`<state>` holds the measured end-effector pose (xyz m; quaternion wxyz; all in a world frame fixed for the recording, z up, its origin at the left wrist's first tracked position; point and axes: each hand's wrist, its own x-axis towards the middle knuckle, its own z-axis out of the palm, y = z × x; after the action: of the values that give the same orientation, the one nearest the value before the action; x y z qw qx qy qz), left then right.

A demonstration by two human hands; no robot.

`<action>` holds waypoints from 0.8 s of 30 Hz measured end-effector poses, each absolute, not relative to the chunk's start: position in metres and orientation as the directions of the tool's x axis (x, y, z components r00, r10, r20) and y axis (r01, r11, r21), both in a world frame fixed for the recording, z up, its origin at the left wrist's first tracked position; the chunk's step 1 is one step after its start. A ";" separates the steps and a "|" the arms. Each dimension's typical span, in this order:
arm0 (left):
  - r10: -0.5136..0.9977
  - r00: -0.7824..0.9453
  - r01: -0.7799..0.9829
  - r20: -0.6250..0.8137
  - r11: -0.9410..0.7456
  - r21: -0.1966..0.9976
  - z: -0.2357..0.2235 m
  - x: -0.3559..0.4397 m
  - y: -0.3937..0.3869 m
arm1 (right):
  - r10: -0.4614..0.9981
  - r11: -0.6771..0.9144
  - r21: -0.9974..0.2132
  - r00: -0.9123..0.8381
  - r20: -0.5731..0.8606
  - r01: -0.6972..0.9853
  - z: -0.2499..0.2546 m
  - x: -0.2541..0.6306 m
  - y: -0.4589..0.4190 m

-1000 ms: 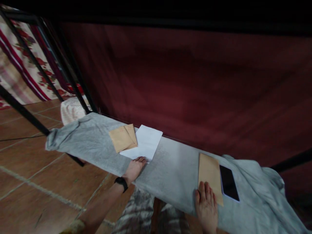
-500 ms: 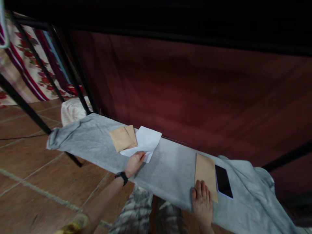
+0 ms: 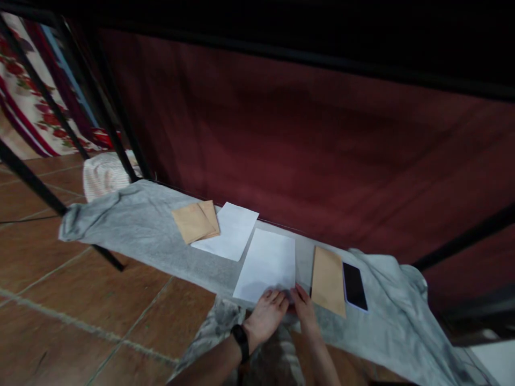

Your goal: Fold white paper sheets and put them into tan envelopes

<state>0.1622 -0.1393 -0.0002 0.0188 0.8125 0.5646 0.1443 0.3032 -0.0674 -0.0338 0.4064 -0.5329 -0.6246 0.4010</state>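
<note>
A white paper sheet (image 3: 269,262) lies on the grey cloth (image 3: 140,230) in front of me. My left hand (image 3: 265,316), with a black wristband, rests its fingers on the sheet's near edge. My right hand (image 3: 303,306) touches the same edge at its near right corner, fingers pressed on the paper. Just right of the sheet lies a brown envelope (image 3: 327,280), and beside that a dark phone (image 3: 354,286). Further left sit another white sheet (image 3: 227,236) and two overlapping brown envelopes (image 3: 195,221).
The grey cloth covers a low narrow ledge along a dark red fabric wall (image 3: 322,150). Black metal frame bars (image 3: 116,128) rise at the left. A pale striped bundle (image 3: 102,172) lies behind the cloth's left end. Brown floor tiles (image 3: 80,311) spread to the left.
My left hand drew a white sheet off the left pile and laid it in front of me. My right hand left the brown envelope and came to the sheet's near edge.
</note>
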 end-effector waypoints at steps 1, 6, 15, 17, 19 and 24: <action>0.923 0.318 0.913 0.216 -0.360 0.194 -0.003 0.161 -0.140 | 0.995 0.066 -0.951 -0.096 0.039 0.303 -0.033 0.299 -0.066; 0.926 0.280 0.920 0.252 -0.334 0.205 -0.009 0.128 -0.137 | 0.987 -0.155 -0.983 -0.025 -0.159 0.102 -0.034 0.288 -0.067; 0.941 0.318 0.923 0.112 -0.334 0.192 -0.021 0.099 -0.134 | 0.987 -0.150 -0.951 -0.011 -0.158 0.271 -0.032 0.291 -0.063; 0.941 0.321 0.918 0.106 -0.336 0.210 -0.021 0.102 -0.136 | 0.994 -0.096 -0.916 -0.015 -0.110 0.390 -0.033 0.295 -0.062; 0.943 0.312 0.908 0.119 -0.333 0.255 -0.019 0.102 -0.137 | 0.999 -0.036 -0.867 -0.003 -0.043 0.496 -0.034 0.300 -0.063; 0.950 0.234 0.884 0.207 -0.296 0.362 -0.010 0.106 -0.132 | 0.976 0.168 -0.711 -0.014 0.217 0.683 -0.028 0.291 -0.075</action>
<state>0.1057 -0.1323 -0.0097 0.0845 0.7809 0.5871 0.1958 0.2909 -0.0747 -0.0283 0.3480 -0.6096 -0.6804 0.2105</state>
